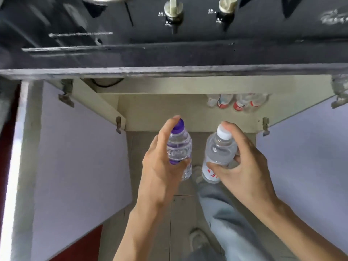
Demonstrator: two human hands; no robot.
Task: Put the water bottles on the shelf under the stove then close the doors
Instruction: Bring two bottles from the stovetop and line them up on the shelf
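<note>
nearest, at 6 o'clock: a trouser leg and shoe on the tiled floor. above them, left hand, fingers wrapped around a purple-capped bottle, index along its neck. right hand, fingers closed around a white-capped bottle, thumb on the cap. both bottles are held in the air, side by side, apart, in front of the cabinet opening. left door at 9 o'clock and right door at 3 o'clock both stand open. further in, the shelf carries several bottles at 1 o'clock; its left part is bare. stove at 12 o'clock. judged step: carrying in. next move calls for lowering both bottles onto the shelf, then releasing; doors remain to be shut.
</note>
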